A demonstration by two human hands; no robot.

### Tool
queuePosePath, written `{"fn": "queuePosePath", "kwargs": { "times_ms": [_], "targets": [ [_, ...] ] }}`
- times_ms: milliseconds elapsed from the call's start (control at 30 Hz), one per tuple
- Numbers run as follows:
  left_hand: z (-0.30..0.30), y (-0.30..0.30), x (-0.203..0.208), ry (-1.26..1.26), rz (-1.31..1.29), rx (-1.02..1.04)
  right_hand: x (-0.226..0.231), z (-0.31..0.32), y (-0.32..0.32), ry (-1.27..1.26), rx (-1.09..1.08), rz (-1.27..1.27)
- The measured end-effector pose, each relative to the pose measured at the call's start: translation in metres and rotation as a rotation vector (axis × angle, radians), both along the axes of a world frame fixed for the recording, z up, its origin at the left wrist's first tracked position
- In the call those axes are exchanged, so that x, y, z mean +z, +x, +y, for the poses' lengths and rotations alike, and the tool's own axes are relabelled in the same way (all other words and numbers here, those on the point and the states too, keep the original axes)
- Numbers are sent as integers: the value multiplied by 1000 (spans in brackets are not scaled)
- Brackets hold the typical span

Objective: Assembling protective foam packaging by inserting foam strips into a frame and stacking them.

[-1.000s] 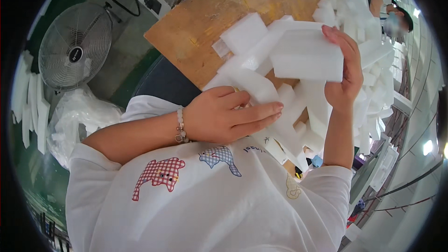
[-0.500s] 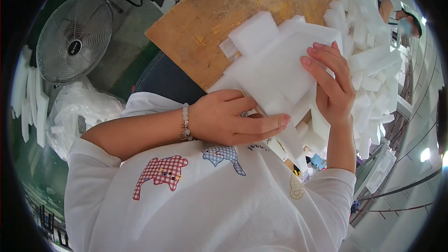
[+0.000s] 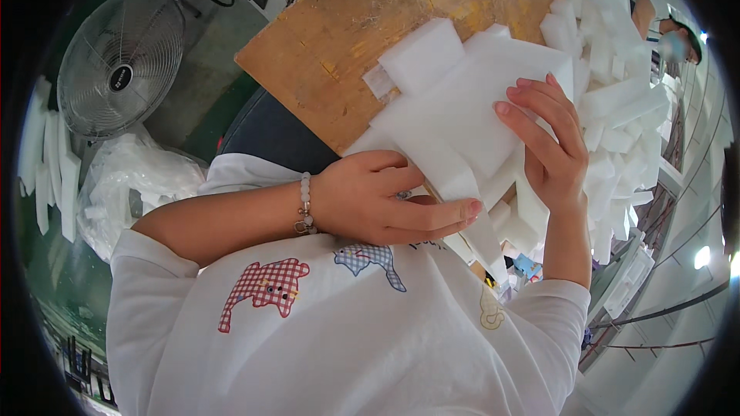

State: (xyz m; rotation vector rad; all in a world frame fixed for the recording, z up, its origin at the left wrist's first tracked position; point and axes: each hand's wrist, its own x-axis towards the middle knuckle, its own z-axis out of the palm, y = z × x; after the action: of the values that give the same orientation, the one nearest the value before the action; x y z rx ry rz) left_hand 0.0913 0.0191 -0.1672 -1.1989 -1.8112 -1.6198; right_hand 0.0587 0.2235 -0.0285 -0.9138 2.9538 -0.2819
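Note:
A broad white foam block [image 3: 462, 108] lies on the wooden table, with a thinner foam strip [image 3: 438, 168] along its near edge. My left hand [image 3: 370, 196], wearing a bead bracelet [image 3: 306, 204], is closed at this near edge, with bent fingers around the strip's end; the contact is partly hidden. On the right side, my right hand [image 3: 551, 135] is raised with its fingers apart and slightly curved, over the right part of the block. Whether its fingertips touch the foam is unclear. A smaller foam block [image 3: 422, 58] sits at the block's far left.
Loose foam pieces [image 3: 609, 100] are heaped on the right of the wooden table [image 3: 324, 62]. A standing fan [image 3: 121, 69] and a clear plastic bag [image 3: 135, 185] are at left. Another person [image 3: 678, 42] is at the far right. A dark seat [image 3: 274, 135] borders the table.
The foam strip at the near edge shows more distinctly beside my left fingers. Both hands have shifted only slightly, and the view has moved a little.

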Motion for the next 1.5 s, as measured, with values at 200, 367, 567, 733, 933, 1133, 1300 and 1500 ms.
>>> {"fn": "queuePosePath", "kwargs": {
  "times_ms": [200,367,567,733,933,1133,1300,1500],
  "targets": [
    [4,3,-2,28,-67,6,5,-5,-2,34,-3,-20],
    [5,-2,-4,37,54,29,9,-3,-1,43,33,-57],
    [2,-1,-3,25,25,-1,10,-6,2,44,-13,-48],
    [2,-2,-1,28,19,-23,10,-3,4,21,-16,-54],
    [-19,-16,2,132,-2,-196,14,2,-5,62,10,-102],
    [17,-26,32,312,-535,-111,-2,-2,-5,137,52,-73],
    [28,-22,19,249,-597,-136,-13,-4,-12,171,119,44],
    [24,-34,16,176,-442,-80,-23,-6,-23,166,200,118]
  ]
}}
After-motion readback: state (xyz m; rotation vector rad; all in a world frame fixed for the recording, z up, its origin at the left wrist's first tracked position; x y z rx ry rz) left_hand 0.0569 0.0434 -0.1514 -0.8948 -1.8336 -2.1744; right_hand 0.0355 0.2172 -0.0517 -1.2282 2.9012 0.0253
